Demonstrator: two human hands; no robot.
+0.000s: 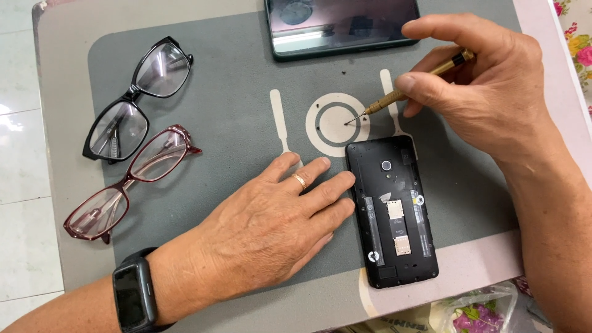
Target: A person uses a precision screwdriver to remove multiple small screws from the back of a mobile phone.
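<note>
A black phone (392, 213) lies face down on the grey mat (234, 105) with its back cover off, so its inner frame and card slots show. My left hand (271, 222) rests flat on the mat, fingertips touching the phone's left edge; it wears a gold ring and a black wrist band. My right hand (481, 86) pinches a small brass screwdriver (407, 92). Its tip touches the white ring (338, 124) printed on the mat just above the phone, where tiny dark screws lie.
Two pairs of glasses lie at the left of the mat: black frames (139, 98) and dark red frames (129, 182). A second phone (342, 28) with a dark screen sits at the top edge. A clear plastic bag (481, 308) lies at the bottom right.
</note>
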